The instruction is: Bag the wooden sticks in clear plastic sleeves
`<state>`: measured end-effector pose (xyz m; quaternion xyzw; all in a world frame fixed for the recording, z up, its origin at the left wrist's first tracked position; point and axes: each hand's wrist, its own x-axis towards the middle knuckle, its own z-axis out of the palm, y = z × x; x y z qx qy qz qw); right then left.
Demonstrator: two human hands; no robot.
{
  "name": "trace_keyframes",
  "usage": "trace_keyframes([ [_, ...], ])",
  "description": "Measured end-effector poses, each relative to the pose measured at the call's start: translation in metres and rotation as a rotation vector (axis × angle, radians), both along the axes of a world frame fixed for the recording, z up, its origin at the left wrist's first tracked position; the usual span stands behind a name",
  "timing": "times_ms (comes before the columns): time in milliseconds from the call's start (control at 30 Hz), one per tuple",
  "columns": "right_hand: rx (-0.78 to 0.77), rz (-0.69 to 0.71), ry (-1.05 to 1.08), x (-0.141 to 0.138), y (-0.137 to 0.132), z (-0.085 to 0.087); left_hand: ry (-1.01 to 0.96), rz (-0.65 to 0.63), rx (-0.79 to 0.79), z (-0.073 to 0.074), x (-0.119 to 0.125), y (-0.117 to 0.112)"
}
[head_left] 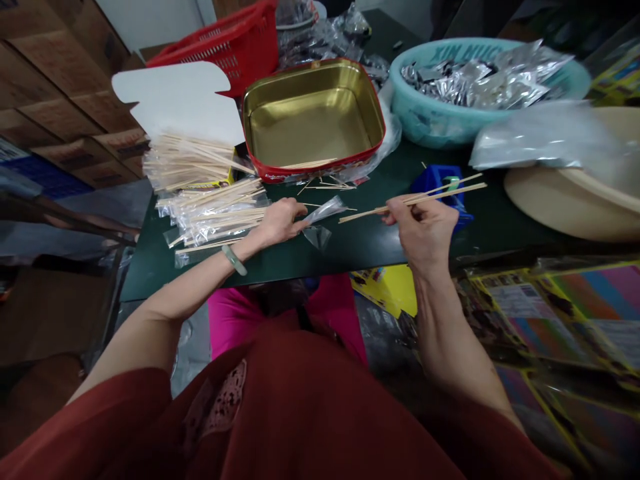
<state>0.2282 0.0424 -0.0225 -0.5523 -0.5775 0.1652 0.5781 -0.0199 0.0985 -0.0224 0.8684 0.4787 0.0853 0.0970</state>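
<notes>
Wooden sticks [450, 193] | pinched in right fingers [400, 212] | ends protruding both sides

The thin, pale sticks [429, 197] form a loose bundle in the right hand [425, 227], splayed at the right end, their left tips near the bag [326, 210]. That bag (clear, narrow and crinkled) slants out from the left hand [281, 222].

"XIN NU…" on the teal basin [435, 123]
</notes>
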Motion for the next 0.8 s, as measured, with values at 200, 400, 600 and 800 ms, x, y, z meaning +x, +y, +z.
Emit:
trace_keyframes([
  [200,0.109,-0.052,0.057,-0.016,0.004,0.003,0.265,-0.052,0.001,-0.012,0.018,-0.015],
  [400,0.062,-0.037,-0.054,-0.022,0.009,-0.009,0.349,-0.137,0.032,-0.02,0.017,-0.017],
  [600,0.052,-0.017,-0.072,-0.033,0.013,-0.015,0.279,-0.233,0.003,-0.027,0.004,-0.007],
  [800,0.021,0.014,-0.052,-0.038,0.018,-0.024,0.265,-0.313,0.03,-0.023,-0.006,-0.015],
])
